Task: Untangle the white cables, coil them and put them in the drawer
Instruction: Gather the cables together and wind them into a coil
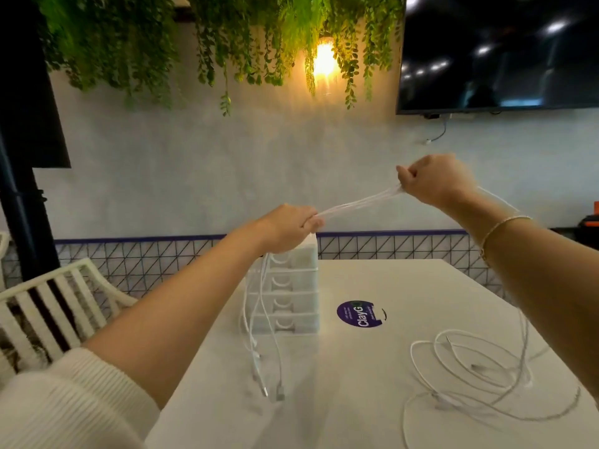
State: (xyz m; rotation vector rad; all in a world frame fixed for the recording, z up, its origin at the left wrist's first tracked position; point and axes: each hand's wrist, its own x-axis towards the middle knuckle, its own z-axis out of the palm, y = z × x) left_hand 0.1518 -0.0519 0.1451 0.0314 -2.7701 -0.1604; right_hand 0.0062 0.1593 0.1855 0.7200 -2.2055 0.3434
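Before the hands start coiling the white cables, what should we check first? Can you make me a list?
1. Left hand grips the white cables: ok.
2. Right hand grips the other end of the stretch: ok.
3. Stretch between the hands is free of knots: cannot tell, blurred.
4. Plug ends hang loose below the left hand: ok.
5. Loose loops on the table are untangled: not ok, they cross over.
6. A drawer in the drawer unit is open and ready: not ok, all look closed.

We read "ClayG" in white on a round purple sticker (359,314) stuck to the counter (405,286); its smaller print is illegible.
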